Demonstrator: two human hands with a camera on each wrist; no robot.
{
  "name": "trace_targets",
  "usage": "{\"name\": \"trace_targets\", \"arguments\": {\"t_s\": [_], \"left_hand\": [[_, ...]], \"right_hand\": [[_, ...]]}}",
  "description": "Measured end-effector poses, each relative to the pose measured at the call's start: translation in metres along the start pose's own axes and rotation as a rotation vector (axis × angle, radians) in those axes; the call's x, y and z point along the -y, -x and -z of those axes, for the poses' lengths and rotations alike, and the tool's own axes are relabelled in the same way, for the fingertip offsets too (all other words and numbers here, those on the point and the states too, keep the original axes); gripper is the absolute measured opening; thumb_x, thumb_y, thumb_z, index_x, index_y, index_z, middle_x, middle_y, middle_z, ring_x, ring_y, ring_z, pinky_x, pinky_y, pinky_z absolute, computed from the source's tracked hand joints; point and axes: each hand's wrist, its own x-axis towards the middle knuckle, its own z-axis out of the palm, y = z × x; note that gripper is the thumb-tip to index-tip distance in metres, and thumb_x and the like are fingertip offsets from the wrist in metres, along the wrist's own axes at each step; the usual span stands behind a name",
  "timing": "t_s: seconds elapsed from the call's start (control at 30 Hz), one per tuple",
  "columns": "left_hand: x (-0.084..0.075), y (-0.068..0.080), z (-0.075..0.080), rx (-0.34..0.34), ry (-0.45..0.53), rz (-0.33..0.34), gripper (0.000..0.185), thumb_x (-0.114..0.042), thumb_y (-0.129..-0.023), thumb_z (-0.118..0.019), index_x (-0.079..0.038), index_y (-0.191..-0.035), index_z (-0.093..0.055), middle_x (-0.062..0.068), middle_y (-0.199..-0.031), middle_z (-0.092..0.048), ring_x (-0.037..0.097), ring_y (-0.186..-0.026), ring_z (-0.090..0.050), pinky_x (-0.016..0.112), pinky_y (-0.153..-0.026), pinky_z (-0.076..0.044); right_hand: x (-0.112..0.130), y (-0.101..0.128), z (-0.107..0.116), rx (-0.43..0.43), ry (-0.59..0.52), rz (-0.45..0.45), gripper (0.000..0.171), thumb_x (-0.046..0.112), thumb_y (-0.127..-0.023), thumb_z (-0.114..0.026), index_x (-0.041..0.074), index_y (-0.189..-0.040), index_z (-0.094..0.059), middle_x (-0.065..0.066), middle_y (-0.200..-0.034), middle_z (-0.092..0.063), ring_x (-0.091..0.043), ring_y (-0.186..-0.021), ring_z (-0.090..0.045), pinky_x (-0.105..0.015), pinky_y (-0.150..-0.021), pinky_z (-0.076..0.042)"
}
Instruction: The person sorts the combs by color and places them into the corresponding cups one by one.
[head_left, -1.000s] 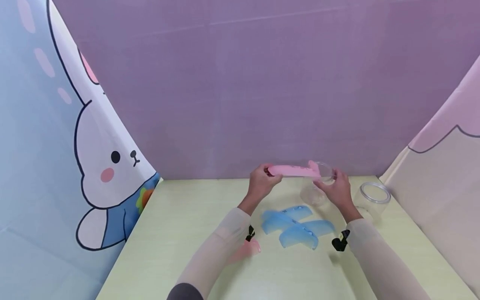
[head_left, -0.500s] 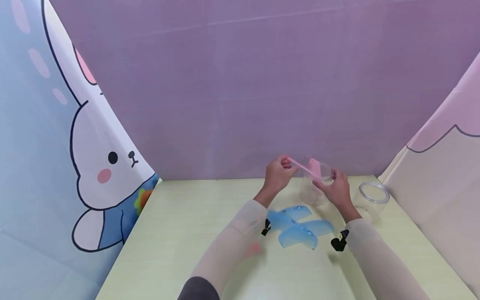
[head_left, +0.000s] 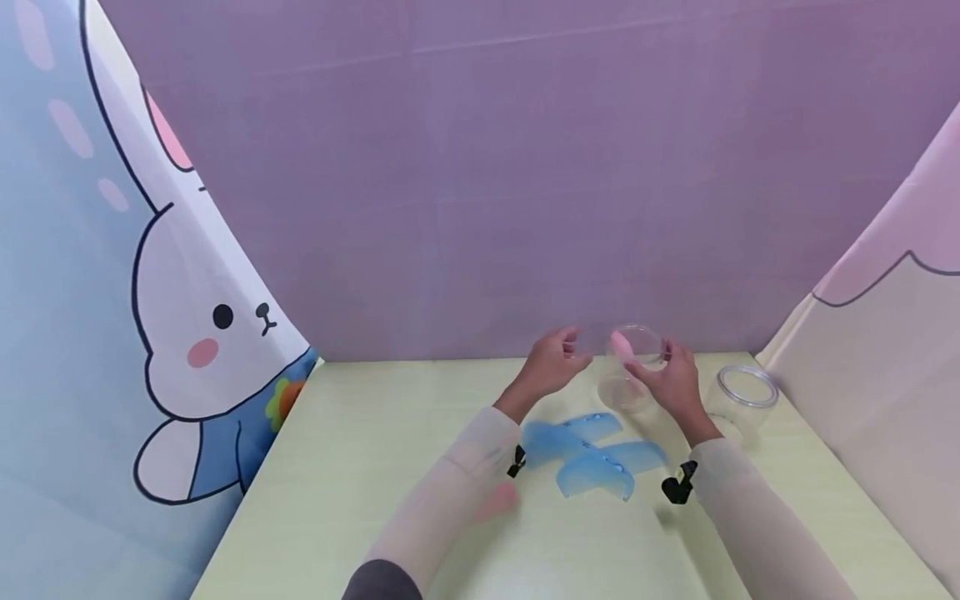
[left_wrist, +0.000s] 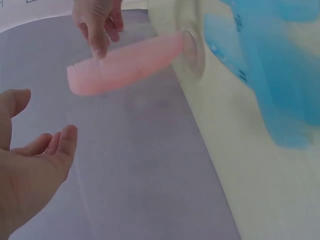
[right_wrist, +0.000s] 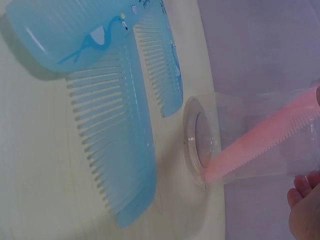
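Note:
A clear plastic jar (head_left: 619, 395) stands upright at the back of the table, and my right hand (head_left: 672, 382) grips it at the rim. Inside it leans a pink comb (right_wrist: 260, 137), its lower end at the jar's base and its upper end by the rim. My left hand (head_left: 553, 365) is just left of the jar, fingers loosely bent and parted from the thumb, holding nothing. In the left wrist view the same fingers hang apart from the comb. Several blue combs (head_left: 597, 472) lie crossed over one another in front of the jar.
A second clear jar (head_left: 750, 422) with a silver rim stands to the right, beside my right forearm. Another pink comb (head_left: 498, 502) lies on the table (head_left: 360, 467), partly hidden by my left sleeve. A purple cloth (head_left: 480, 183) hangs behind the table's back edge.
My left hand brought the pink comb rightward to the jar, let it go, and drew back slightly left. The comb has dropped into the jar. My right hand stays at the rim.

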Motion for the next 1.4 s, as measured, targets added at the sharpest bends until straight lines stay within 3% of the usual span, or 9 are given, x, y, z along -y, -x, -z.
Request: {"name": "trace_targets", "arguments": {"t_s": [0.3, 0.83, 1.4], "left_hand": [[0.025, 0.019, 0.022, 0.026, -0.107, -0.01, 0.057, -0.028, -0.099, -0.066, -0.011, -0.151, -0.048, 0.009, -0.144, -0.057, 0.024, -0.128, -0.06, 0.037, -0.101, -0.053], [0.07, 0.058, 0.061, 0.026, -0.204, -0.021, 0.054, -0.025, -0.097, -0.067, -0.002, -0.144, -0.053, 0.019, -0.137, -0.06, 0.031, -0.123, -0.062, 0.044, -0.103, -0.052], [0.112, 0.108, 0.102, 0.019, -0.246, 0.073, 0.055, -0.024, -0.093, -0.073, 0.002, -0.139, -0.057, 0.018, -0.129, -0.065, 0.031, -0.117, -0.064, 0.047, -0.098, -0.054]], "right_hand": [[-0.003, 0.0, 0.0, 0.008, 0.001, -0.006, 0.091, 0.048, -0.091, -0.074, -0.01, -0.15, -0.035, -0.035, -0.144, -0.042, -0.05, -0.131, -0.044, -0.063, -0.106, -0.041], [-0.002, -0.004, 0.003, 0.009, -0.001, -0.01, 0.09, 0.051, -0.091, -0.072, -0.01, -0.147, -0.037, -0.034, -0.143, -0.042, -0.05, -0.131, -0.044, -0.063, -0.106, -0.041], [-0.005, -0.002, 0.002, 0.022, -0.03, -0.035, 0.095, 0.054, -0.09, -0.072, -0.007, -0.152, -0.033, -0.033, -0.147, -0.04, -0.048, -0.133, -0.043, -0.063, -0.108, -0.04]]}}
